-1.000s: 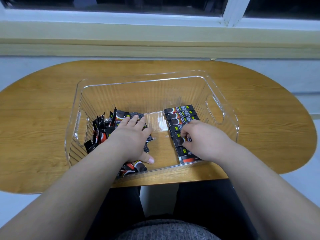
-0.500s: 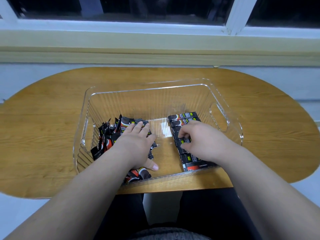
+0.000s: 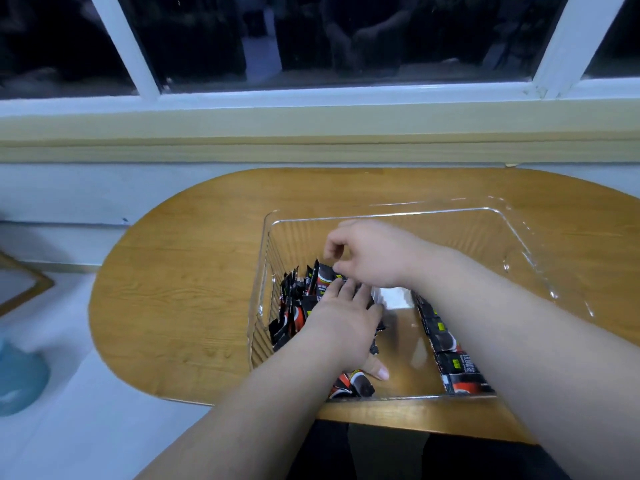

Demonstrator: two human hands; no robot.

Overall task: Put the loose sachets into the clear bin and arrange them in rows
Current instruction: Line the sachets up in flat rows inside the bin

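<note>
1. We had our left hand flat on the loose sachets piled at the left of the clear bin.
2. Our right hand curled above them; we couldn't tell if it pinched one.
3. Our crossing forearm could've scuffed the neat row.

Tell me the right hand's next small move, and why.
Likely pinch the upright sachet and carry it across to the row along the right side of the bin. The right hand is curled just above that sachet, and the left hand lies flat on the jumbled pile. Whether the sachet is already gripped is unclear.
</note>
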